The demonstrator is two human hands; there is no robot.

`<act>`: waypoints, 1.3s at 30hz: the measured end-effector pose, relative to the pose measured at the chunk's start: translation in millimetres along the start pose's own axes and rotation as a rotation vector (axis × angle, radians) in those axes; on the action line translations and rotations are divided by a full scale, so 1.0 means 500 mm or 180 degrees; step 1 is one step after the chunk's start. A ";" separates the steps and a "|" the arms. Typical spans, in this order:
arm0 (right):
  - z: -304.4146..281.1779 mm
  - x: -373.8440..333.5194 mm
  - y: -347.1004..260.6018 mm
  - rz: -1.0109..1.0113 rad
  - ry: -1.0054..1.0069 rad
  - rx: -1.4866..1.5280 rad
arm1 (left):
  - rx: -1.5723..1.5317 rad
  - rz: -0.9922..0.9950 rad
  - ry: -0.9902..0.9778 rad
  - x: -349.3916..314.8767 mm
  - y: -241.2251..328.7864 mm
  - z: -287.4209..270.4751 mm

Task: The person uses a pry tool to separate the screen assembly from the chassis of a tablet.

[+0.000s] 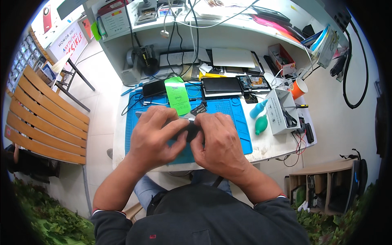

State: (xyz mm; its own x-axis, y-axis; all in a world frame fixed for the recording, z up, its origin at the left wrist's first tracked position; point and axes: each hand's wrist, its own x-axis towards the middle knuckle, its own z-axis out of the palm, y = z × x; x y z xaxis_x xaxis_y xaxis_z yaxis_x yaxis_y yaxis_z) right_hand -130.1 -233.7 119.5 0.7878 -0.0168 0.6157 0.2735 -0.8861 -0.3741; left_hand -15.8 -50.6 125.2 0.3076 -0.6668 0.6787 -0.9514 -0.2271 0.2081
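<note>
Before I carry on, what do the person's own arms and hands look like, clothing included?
The left hand and right hand are ungloved, and no watch or band shows. The forearms are uncovered. Dark, near-black sleeves end near the elbows, edged with thin white and red trim.
</note>
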 end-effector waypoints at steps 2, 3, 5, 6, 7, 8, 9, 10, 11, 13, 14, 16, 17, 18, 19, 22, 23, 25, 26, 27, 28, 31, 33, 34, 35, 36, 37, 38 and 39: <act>-0.003 -0.003 -0.001 -0.0005 -0.0019 0.0008 | -0.0032 0.0009 -0.0002 -0.002 0.001 0.000; -0.004 -0.004 -0.002 -0.0008 -0.0029 0.0011 | -0.0044 0.0015 -0.0003 -0.001 0.003 -0.001; -0.008 -0.006 -0.004 -0.0014 -0.0042 -0.0005 | -0.0074 0.0022 0.0001 0.002 0.008 -0.002; -0.009 -0.008 -0.005 -0.0017 -0.0050 -0.0015 | -0.0077 0.0031 -0.0015 0.003 0.010 -0.002; -0.011 -0.009 -0.005 -0.0010 -0.0066 -0.0016 | -0.0082 0.0040 -0.0034 0.006 0.012 -0.002; -0.012 -0.011 -0.006 -0.0003 -0.0081 -0.0019 | -0.0088 0.0049 -0.0052 0.008 0.014 -0.002; -0.013 -0.012 -0.006 0.0004 -0.0097 -0.0022 | -0.0132 0.0040 -0.0069 0.010 0.016 -0.003; -0.014 -0.014 -0.006 -0.0004 -0.0086 0.0004 | -0.0170 0.0035 -0.0093 0.013 0.018 -0.003; -0.014 -0.016 -0.005 -0.0013 -0.0073 0.0029 | -0.0208 0.0030 -0.0117 0.015 0.020 -0.002; -0.015 -0.019 -0.007 -0.0015 -0.0075 0.0049 | -0.0250 0.0071 -0.0147 0.019 0.023 -0.001; -0.016 -0.020 -0.008 -0.0009 -0.0088 0.0044 | -0.0274 0.0092 -0.0159 0.020 0.025 0.000; -0.020 -0.021 -0.011 0.0004 -0.0052 0.0071 | -0.0241 0.0151 -0.0179 0.027 0.030 -0.001; -0.022 -0.021 -0.012 0.0011 -0.0002 0.0103 | -0.0227 0.0182 -0.0188 0.030 0.033 -0.001; -0.023 -0.022 -0.013 0.0018 0.0050 0.0135 | -0.0213 0.0186 -0.0213 0.031 0.036 -0.002; -0.025 -0.023 -0.012 0.0013 0.0044 0.0146 | -0.0202 0.0195 -0.0235 0.032 0.038 -0.002; -0.029 -0.029 -0.008 -0.0011 0.0034 0.0172 | -0.0182 0.0221 -0.0208 0.029 0.042 0.004; -0.030 -0.031 -0.006 -0.0025 0.0035 0.0175 | -0.0176 0.0226 -0.0186 0.026 0.043 0.005; -0.034 -0.037 -0.004 -0.0019 0.0010 0.0169 | -0.0222 0.0194 -0.0189 0.023 0.046 0.007; -0.038 -0.041 -0.004 0.0000 -0.0016 0.0159 | -0.0245 0.0177 -0.0191 0.022 0.047 0.007; -0.041 -0.045 -0.004 0.0020 -0.0041 0.0149 | -0.0234 0.0196 -0.0179 0.021 0.048 0.009; -0.043 -0.049 -0.003 0.0029 -0.0010 0.0156 | -0.0224 0.0212 -0.0164 0.020 0.050 0.010; -0.049 -0.064 0.003 0.0071 0.0079 0.0176 | -0.0289 0.0169 -0.0172 0.018 0.050 0.014; -0.052 -0.077 0.010 0.0120 0.0133 0.0190 | -0.0342 0.0109 -0.0198 0.017 0.050 0.014; -0.054 -0.083 0.014 0.0223 0.0269 0.0281 | -0.0366 0.0083 -0.0202 0.019 0.051 0.015; -0.055 -0.091 0.018 0.0324 0.0407 0.0373 | -0.0389 0.0056 -0.0206 0.020 0.051 0.016; -0.056 -0.101 0.021 0.0423 0.0544 0.0466 | -0.0386 0.0027 -0.0223 0.020 0.052 0.017; -0.055 -0.114 0.027 0.0544 0.0556 0.0570 | -0.0382 -0.0004 -0.0245 0.019 0.052 0.017; -0.052 -0.130 0.034 0.0664 0.0568 0.0676 | -0.0376 -0.0035 -0.0267 0.019 0.053 0.018; -0.050 -0.141 0.038 0.0784 0.0581 0.0782 | -0.0381 -0.0028 -0.0275 0.020 0.053 0.019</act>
State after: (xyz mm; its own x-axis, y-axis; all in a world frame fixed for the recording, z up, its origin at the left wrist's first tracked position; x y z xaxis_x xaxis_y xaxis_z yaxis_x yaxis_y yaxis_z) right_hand -194.3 -261.1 86.2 0.7412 -0.3168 0.5918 0.2300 -0.7084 -0.6673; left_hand -37.8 -70.3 130.9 0.3111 -0.7250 0.6145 -0.9421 -0.1502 0.2998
